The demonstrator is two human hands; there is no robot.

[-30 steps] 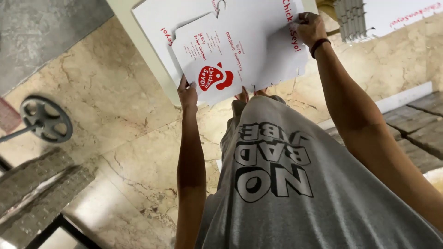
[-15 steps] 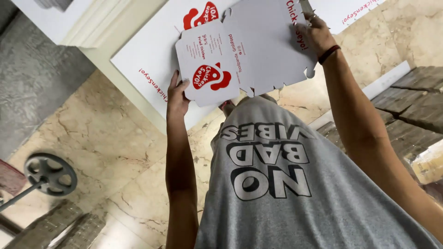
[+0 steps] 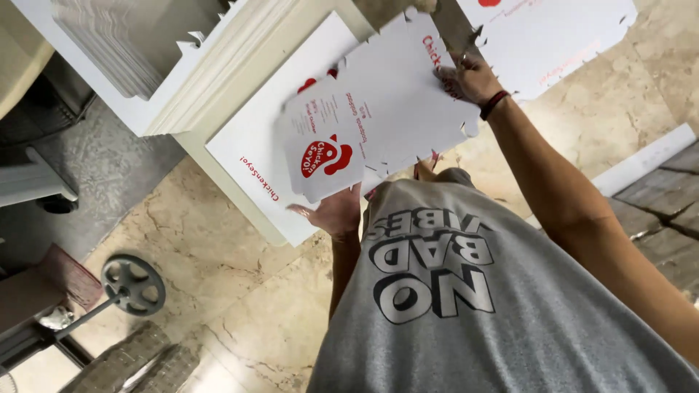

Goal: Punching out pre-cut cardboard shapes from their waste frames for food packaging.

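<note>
Cardboard held my attention: a flat die-cut box blank point(image 3: 378, 131), white with red print and a red round emblem, was lifted off the pile below it and carried between both hands. My left hand point(image 3: 331, 211) sat under the blank's near corner at about seven o'clock, palm up with fingers spread, propping the sheet from beneath and not clenched. My right hand point(image 3: 470, 76) was at about one o'clock, fingers pinched over the blank's far notched edge, a dark red band at the wrist. The blank's long axis ran from the left hand up and away to the right hand, roughly seven to one o'clock, tilted, with its emblem end nearer my body. The left hand was the nearer one to me; the right arm was stretched well out. Beneath the blank lay a stack of white sheets point(image 3: 247, 156) of the same kind on the tabletop, and a taller pile of blanks point(image 3: 189, 73) rose at ten o'clock. Another printed sheet point(image 3: 561, 44) lay at two o'clock, apart from the one I held. Down at eight o'clock, on the marble floor point(image 3: 218, 291), stood a grey wheel on a rod point(image 3: 132, 282).
</note>
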